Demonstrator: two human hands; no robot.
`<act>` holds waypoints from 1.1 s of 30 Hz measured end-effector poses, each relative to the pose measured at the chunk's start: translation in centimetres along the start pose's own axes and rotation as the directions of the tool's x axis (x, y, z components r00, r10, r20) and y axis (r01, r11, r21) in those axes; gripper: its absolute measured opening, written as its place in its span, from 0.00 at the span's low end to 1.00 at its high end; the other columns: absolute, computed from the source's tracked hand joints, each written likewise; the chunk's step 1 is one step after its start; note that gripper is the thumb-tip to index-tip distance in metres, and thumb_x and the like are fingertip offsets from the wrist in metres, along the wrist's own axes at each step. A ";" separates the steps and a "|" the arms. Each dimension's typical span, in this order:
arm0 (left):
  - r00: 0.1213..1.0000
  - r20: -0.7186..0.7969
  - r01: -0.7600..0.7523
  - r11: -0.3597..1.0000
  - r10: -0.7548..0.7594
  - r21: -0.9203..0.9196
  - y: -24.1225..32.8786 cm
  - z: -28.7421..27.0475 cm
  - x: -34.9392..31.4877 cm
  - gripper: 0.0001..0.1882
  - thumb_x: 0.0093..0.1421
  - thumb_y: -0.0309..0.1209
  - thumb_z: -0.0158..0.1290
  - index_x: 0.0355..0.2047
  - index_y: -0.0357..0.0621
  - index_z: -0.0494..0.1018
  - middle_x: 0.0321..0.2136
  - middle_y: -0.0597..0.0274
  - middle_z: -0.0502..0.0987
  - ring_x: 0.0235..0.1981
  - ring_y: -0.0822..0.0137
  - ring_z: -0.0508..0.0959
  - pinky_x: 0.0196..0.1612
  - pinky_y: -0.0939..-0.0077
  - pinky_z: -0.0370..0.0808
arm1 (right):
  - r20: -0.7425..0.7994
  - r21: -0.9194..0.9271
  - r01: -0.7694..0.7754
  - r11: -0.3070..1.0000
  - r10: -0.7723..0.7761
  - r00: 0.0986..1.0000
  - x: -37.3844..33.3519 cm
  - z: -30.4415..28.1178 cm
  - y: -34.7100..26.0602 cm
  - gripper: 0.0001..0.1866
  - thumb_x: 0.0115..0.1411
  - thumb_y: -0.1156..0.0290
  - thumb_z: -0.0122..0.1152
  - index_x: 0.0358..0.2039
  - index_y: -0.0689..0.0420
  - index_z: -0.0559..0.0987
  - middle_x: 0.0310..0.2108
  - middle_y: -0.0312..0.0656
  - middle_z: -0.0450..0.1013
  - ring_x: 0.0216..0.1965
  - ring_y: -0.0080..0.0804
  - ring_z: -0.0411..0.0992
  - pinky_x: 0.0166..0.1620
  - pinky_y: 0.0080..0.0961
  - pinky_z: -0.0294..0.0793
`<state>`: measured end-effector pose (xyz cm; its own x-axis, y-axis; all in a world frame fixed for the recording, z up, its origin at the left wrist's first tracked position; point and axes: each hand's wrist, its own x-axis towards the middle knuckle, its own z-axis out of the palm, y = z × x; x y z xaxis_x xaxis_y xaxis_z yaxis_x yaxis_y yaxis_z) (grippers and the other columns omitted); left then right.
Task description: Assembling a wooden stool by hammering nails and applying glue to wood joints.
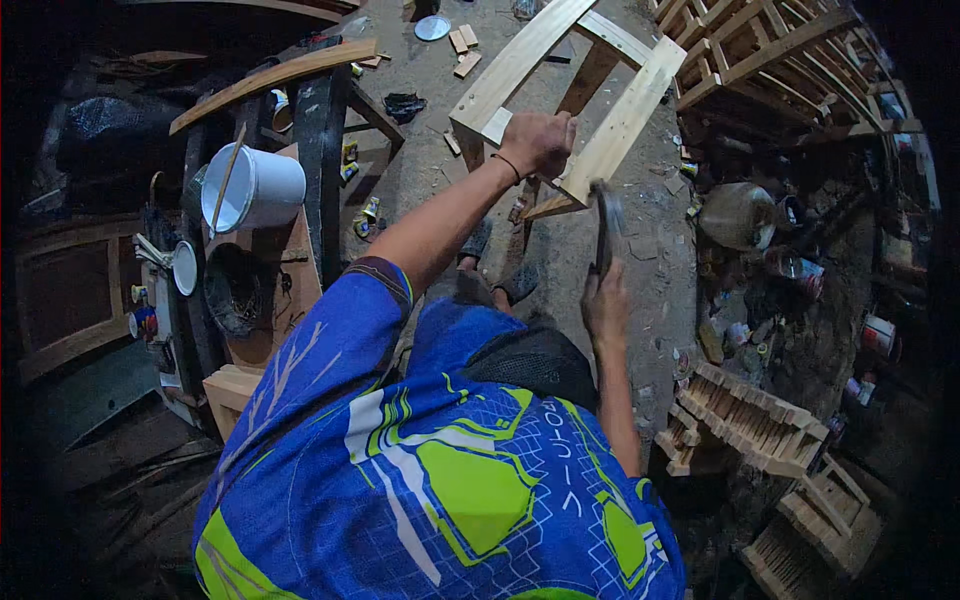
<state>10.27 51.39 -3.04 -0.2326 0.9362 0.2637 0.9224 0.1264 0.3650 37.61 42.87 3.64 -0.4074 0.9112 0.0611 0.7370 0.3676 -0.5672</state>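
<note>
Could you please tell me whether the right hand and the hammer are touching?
Touching: the head view shows the right hand wrapped around the hammer near the end of its handle.

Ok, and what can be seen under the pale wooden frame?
Through the opening of the wooden frame, a darker wooden piece and grey floor show. What lies directly below its pale boards and the left hand is covered.
</note>
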 end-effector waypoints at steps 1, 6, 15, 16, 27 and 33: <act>0.995 0.097 0.018 0.999 -0.022 0.036 0.1 -0.1 -0.1 0.18 0.67 0.44 0.42 0.30 0.49 0.77 0.19 0.50 0.78 0.20 0.47 0.80 0.23 0.53 0.76 | 0.216 -0.131 -0.215 0.968 0.239 0.947 -1.5 1.6 1.0 0.15 0.66 0.65 0.53 0.49 0.58 0.67 0.29 0.51 0.71 0.31 0.45 0.73 0.35 0.41 0.73; 0.997 0.075 0.029 0.999 -0.030 0.016 -0.1 0.2 0.5 0.15 0.66 0.43 0.44 0.31 0.49 0.75 0.21 0.48 0.79 0.22 0.48 0.80 0.27 0.56 0.77 | 0.055 0.184 -0.285 0.941 0.279 0.959 -3.3 1.6 9.0 0.13 0.65 0.66 0.55 0.45 0.62 0.71 0.31 0.57 0.72 0.33 0.55 0.73 0.37 0.44 0.72; 0.922 -0.342 0.004 0.889 -0.180 -0.457 1.3 -6.1 -16.1 0.14 0.55 0.31 0.60 0.42 0.43 0.77 0.35 0.53 0.79 0.37 0.52 0.80 0.41 0.62 0.75 | 0.006 0.084 0.274 0.958 -0.276 0.961 -0.7 2.2 9.4 0.26 0.67 0.61 0.56 0.57 0.68 0.69 0.52 0.60 0.72 0.52 0.53 0.73 0.53 0.40 0.71; 0.958 -0.189 0.108 0.884 -0.214 -0.454 0.6 -7.5 -19.5 0.13 0.55 0.31 0.60 0.42 0.44 0.77 0.34 0.53 0.78 0.37 0.53 0.80 0.40 0.62 0.75 | 0.075 0.010 0.172 0.985 -0.173 0.982 -0.6 2.2 9.1 0.26 0.67 0.61 0.55 0.57 0.68 0.69 0.50 0.61 0.73 0.50 0.54 0.73 0.51 0.40 0.71; 0.202 -0.427 0.856 0.371 -0.881 -0.359 -14.7 -27.7 -50.5 0.19 0.63 0.42 0.57 0.25 0.37 0.77 0.17 0.53 0.74 0.19 0.61 0.74 0.23 0.64 0.67 | 0.133 -0.077 0.419 0.905 -0.408 0.903 1.7 2.2 7.9 0.27 0.67 0.57 0.53 0.55 0.68 0.67 0.42 0.65 0.73 0.42 0.66 0.73 0.42 0.47 0.72; 0.332 -0.442 0.931 0.365 -0.833 0.010 -24.1 -29.0 -57.2 0.13 0.58 0.38 0.61 0.31 0.39 0.79 0.22 0.51 0.78 0.27 0.54 0.80 0.30 0.60 0.74 | 0.310 -0.078 0.214 0.974 -0.180 0.934 1.1 0.0 6.3 0.29 0.68 0.55 0.51 0.57 0.68 0.66 0.45 0.64 0.73 0.47 0.63 0.73 0.45 0.45 0.71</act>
<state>-7.63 -14.70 -1.05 -0.9822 0.0603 0.1781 0.1236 0.9210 0.3695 41.79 46.15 0.16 -0.6801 0.7269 -0.0953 0.6728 0.5672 -0.4750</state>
